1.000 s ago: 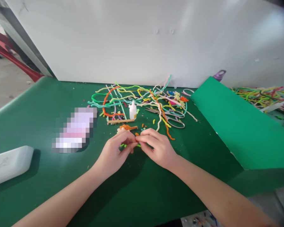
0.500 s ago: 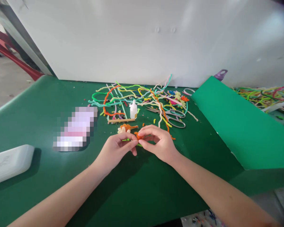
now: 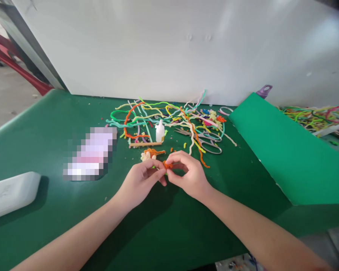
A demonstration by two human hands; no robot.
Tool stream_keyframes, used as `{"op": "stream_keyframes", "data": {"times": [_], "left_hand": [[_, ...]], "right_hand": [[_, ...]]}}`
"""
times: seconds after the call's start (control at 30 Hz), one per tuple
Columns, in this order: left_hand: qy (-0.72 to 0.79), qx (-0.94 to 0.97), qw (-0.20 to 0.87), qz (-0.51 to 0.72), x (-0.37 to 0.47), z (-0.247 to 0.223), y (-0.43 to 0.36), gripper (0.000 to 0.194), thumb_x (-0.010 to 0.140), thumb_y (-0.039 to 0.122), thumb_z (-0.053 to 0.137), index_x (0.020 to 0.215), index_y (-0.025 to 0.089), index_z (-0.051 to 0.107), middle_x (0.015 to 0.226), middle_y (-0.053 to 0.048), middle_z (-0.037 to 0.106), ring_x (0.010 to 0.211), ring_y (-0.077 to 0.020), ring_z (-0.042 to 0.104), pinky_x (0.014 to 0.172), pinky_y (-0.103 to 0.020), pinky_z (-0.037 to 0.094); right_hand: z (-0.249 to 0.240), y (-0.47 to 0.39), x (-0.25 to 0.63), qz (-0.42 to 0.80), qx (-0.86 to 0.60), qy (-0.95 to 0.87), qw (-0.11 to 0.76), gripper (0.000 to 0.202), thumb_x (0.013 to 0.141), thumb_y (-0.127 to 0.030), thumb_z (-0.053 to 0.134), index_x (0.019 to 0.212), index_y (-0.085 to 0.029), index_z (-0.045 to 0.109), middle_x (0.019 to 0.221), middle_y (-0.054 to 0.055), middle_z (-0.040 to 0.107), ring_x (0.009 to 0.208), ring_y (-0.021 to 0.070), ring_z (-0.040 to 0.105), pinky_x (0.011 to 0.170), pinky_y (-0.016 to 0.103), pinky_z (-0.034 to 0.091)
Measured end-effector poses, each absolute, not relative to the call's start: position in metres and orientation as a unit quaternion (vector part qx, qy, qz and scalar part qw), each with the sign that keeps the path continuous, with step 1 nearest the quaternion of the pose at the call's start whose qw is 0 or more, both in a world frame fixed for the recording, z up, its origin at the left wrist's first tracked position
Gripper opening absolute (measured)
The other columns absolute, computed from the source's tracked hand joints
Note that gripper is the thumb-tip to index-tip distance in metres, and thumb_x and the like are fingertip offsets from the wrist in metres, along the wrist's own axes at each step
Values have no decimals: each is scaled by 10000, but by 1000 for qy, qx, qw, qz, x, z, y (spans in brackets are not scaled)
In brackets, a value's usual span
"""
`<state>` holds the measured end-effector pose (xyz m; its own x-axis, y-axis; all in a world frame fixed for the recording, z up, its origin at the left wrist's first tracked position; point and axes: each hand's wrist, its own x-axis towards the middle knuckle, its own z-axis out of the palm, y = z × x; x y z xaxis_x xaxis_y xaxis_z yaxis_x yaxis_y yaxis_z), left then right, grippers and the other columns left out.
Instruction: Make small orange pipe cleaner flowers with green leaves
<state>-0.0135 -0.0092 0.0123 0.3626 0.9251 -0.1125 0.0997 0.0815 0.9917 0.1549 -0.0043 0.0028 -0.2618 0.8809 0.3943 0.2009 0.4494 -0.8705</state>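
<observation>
Both hands meet over the near middle of the green table, pinching a small orange pipe-cleaner piece point(image 3: 167, 165). My left hand point(image 3: 142, 180) is closed at its left side, thumb against forefinger. From the right, the thumb and fingers of my right hand point(image 3: 188, 172) close on the same piece. Fingertips hide part of its shape, and a bit of green shows beneath. Just beyond my left hand lie a cream fuzzy piece point(image 3: 147, 156) and an orange pipe-cleaner shape point(image 3: 156, 151). A white glue bottle point(image 3: 159, 132) stands upright behind them.
Tangled pipe cleaners point(image 3: 147, 113) spread along the back. Scissors point(image 3: 206, 138) lie right of the wooden stick point(image 3: 145, 144). On the left are a blurred-out phone-like object point(image 3: 92, 154) and a white case point(image 3: 15, 194). A green board point(image 3: 293, 158) covers the right side.
My hands stay together on the orange piece, with only slight finger shifts; the right forefinger has drawn back a little, showing small orange bits behind. The view has shifted slightly.
</observation>
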Motion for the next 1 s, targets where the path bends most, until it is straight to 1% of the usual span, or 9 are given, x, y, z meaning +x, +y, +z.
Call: {"op": "stream_keyframes", "data": {"times": [0.13, 0.4, 0.53, 0.63, 0.7, 0.77, 0.87, 1.0], "left_hand": [[439, 584, 585, 353, -11, 11, -10, 132, 854, 288, 530, 814, 168, 568, 642, 10, 617, 658, -141, 590, 699, -272, 435], [431, 580, 585, 369, -10, 12, -10, 104, 839, 265, 554, 802, 170, 578, 689, 10, 617, 690, -137, 602, 696, -250, 451], [458, 565, 575, 376, -12, 12, -9, 137, 838, 303, 567, 812, 169, 583, 649, 14, 625, 671, -133, 604, 728, -259, 447], [467, 545, 576, 390, -13, 12, -8, 157, 834, 324, 573, 836, 168, 588, 716, 10, 620, 662, -128, 615, 725, -267, 457], [465, 542, 577, 396, -14, 12, -8, 164, 838, 328, 565, 864, 168, 584, 756, 6, 614, 668, -130, 626, 722, -271, 467], [462, 556, 569, 391, -15, 12, -7, 160, 841, 322, 555, 892, 171, 574, 746, 7, 608, 679, -136, 634, 728, -275, 473], [465, 600, 533, 373, -16, 13, -8, 126, 834, 302, 556, 878, 184, 555, 781, 8, 594, 685, -142, 640, 714, -278, 480], [481, 686, 416, 353, -17, 12, -10, 83, 847, 279, 522, 845, 199, 543, 796, -3, 585, 701, -147, 626, 687, -268, 468]], "right_hand": [[0, -5, 153, 336, -394, -715, 469, 217, 707, -86, 554, 890, -202, 562, 927, 27, 571, 873, 147, 604, 752, 275, 563], [0, -7, 152, 317, -399, -719, 473, 216, 715, -79, 553, 891, -203, 563, 925, 27, 588, 861, 146, 605, 759, 282, 550], [0, -4, 155, 367, -399, -692, 477, 144, 769, -150, 602, 904, -200, 607, 929, 34, 589, 835, 134, 621, 764, 276, 566], [0, -1, 157, 413, -399, -666, 475, 142, 791, -219, 629, 932, -205, 647, 937, 38, 599, 848, 132, 628, 751, 262, 579], [0, 0, 158, 420, -401, -659, 479, 148, 793, -233, 635, 937, -212, 662, 943, 40, 607, 867, 136, 627, 740, 258, 585], [0, 0, 158, 421, -402, -657, 479, 146, 794, -230, 635, 935, -217, 669, 940, 40, 609, 862, 137, 628, 732, 260, 589], [1, -1, 157, 424, -399, -659, 477, 146, 795, -205, 630, 935, -223, 669, 943, 39, 604, 861, 137, 627, 744, 269, 589], [0, -2, 157, 416, -387, -670, 477, 153, 802, -166, 607, 934, -223, 660, 945, 36, 592, 882, 138, 616, 775, 286, 580]]}}
